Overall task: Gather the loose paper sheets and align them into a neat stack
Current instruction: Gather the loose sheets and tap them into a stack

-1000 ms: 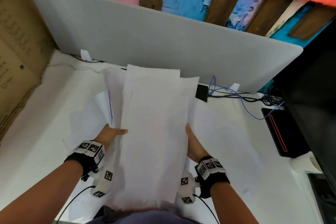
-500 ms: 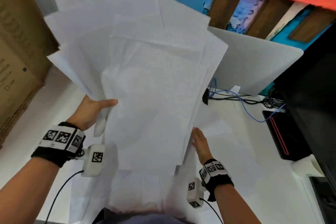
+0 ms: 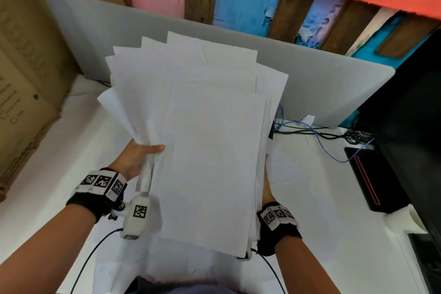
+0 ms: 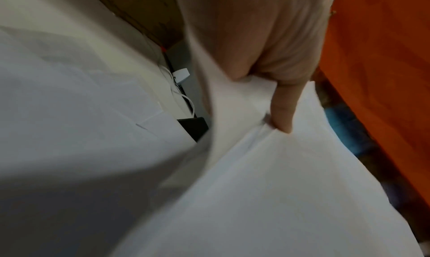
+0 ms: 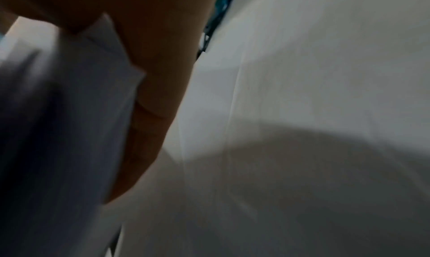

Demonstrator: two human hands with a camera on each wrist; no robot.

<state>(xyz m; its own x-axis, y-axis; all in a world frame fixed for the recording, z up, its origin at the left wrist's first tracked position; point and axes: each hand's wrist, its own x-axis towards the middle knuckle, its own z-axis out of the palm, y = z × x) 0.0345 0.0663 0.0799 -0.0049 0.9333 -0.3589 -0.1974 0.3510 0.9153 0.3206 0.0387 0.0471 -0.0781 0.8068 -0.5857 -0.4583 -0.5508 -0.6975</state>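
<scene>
The right hand (image 5: 149, 73) fills the upper left of the blurred right wrist picture, seen from the wrist side and in shadow. Against the inner side of its fingers (image 5: 144, 132) lies the edge of the paper sheets (image 5: 69, 132), white with a bluish cast, several layers showing as smeared streaks; one corner pokes up between the fingers and the thumb. On the outer side of the fingers the white desk surface (image 5: 314, 68) spreads away, with a broad shadow across its nearer part.
</scene>
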